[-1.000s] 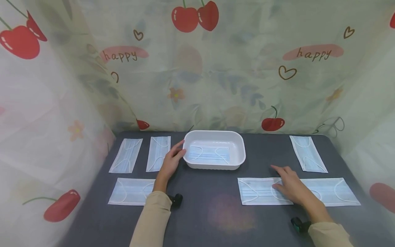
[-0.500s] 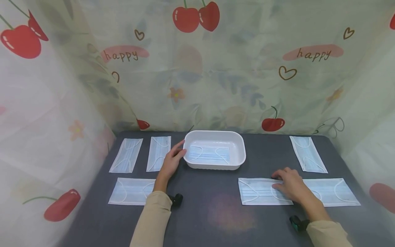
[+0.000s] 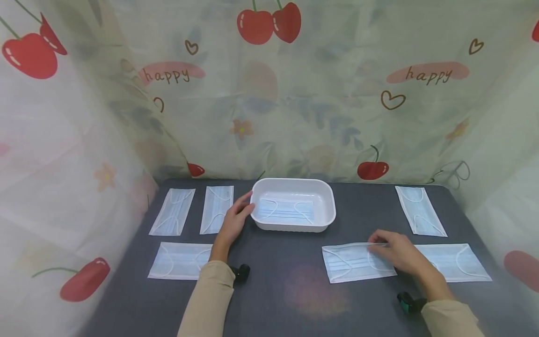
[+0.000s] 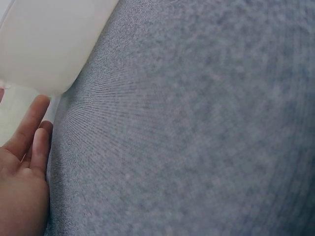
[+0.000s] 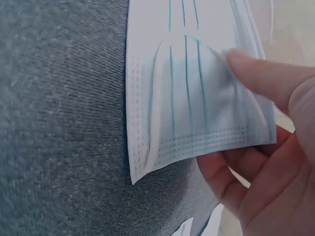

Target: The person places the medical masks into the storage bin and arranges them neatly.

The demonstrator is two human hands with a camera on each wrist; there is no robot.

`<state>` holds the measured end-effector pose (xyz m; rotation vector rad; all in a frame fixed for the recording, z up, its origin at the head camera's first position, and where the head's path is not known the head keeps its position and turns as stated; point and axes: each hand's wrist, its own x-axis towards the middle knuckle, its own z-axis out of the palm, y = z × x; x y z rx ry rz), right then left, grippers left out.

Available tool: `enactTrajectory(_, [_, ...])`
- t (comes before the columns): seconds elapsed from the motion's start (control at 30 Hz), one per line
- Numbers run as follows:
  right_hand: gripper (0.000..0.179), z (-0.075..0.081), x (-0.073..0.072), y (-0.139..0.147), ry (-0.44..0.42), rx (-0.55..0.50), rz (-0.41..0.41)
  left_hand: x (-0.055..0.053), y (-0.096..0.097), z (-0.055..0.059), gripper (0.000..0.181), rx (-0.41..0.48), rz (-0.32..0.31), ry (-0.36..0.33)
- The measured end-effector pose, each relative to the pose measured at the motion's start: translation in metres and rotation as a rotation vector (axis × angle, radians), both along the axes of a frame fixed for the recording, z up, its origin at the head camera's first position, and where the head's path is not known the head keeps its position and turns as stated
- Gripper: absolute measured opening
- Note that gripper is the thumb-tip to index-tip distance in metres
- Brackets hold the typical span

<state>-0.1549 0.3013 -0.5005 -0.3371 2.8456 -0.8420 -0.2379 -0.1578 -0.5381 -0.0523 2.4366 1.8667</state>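
Observation:
My right hand (image 3: 396, 252) pinches a light-blue face mask (image 3: 351, 263) by its upper right edge, thumb on top and fingers beneath. In the right wrist view the mask (image 5: 197, 98) has its near end lifted off the cloth, the ear loop lying across it. At the left end of a white plastic basin (image 3: 292, 227), my left hand (image 3: 233, 219) rests with its fingers extended against the rim. The left wrist view shows those fingers (image 4: 35, 118) by the basin's side (image 4: 44, 44). Inside the basin lies another mask (image 3: 286, 210).
On the dark grey table (image 3: 273, 281), two upright masks (image 3: 172, 213) and one crosswise mask (image 3: 178, 260) lie at the left, the latter partly behind the left arm. At the right are a slanted mask (image 3: 421, 210) and one (image 3: 463, 262) partly covered by the right hand. A printed curtain (image 3: 294, 140) encloses the table.
My right hand's fingers have closed from extended to a pinch on the mask, which has lifted and tilted, shifting slightly left. The left hand and the basin have stayed in place.

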Motion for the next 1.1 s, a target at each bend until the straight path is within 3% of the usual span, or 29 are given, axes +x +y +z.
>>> enactTrajectory(0.47, [0.007, 0.008, -0.001, -0.004, 0.048, -0.107, 0.058, -0.001, 0.0, -0.003, 0.048, -0.001, 0.0, 0.001])
enactTrajectory(0.8, [0.017, 0.019, -0.002, -0.011, -0.113, -0.249, 0.016, -0.001, -0.001, -0.001, 0.046, -0.018, 0.009, -0.016])
enactTrajectory(1.1, [0.023, 0.028, -0.003, -0.012, -0.191, -0.402, -0.004, -0.001, 0.0, -0.001, 0.045, -0.02, 0.007, -0.003])
